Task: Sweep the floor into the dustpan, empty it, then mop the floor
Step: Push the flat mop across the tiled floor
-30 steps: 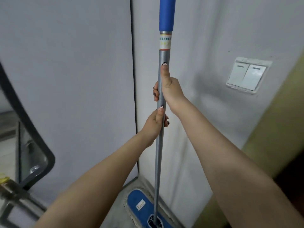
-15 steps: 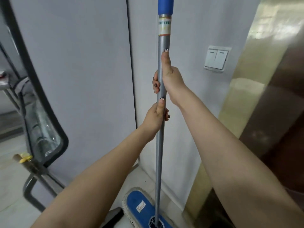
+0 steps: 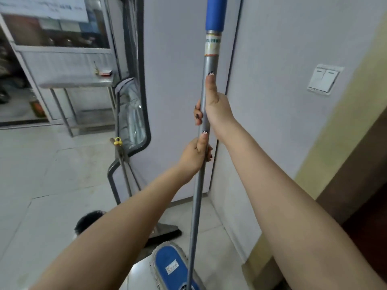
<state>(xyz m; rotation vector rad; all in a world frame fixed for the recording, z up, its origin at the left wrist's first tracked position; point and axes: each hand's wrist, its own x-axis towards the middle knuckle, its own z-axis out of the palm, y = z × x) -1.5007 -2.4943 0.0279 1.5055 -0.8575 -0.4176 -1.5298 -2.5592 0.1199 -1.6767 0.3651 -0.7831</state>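
A flat mop stands nearly upright in front of me, its grey metal pole (image 3: 198,197) topped by a blue grip. Its blue mop head (image 3: 170,266) lies on the pale tiled floor near the bottom of the view. My right hand (image 3: 215,107) grips the pole higher up, thumb stretched along it. Just below, my left hand (image 3: 195,155) grips the same pole. A broom (image 3: 167,231) with dark bristles stands behind my left forearm, beside a dark dustpan (image 3: 88,221) that my arm partly hides.
A grey wall panel (image 3: 178,101) and a corner stand straight ahead, with a light switch (image 3: 323,79) on the right wall. A black-framed door (image 3: 134,122) and a steel table (image 3: 77,80) are at left. Long thin handles (image 3: 123,164) lean there. Open tiled floor stretches left.
The view has swung left and pulled back, bringing the table, broom and more floor into sight. Both hands keep the same hold on the mop pole.
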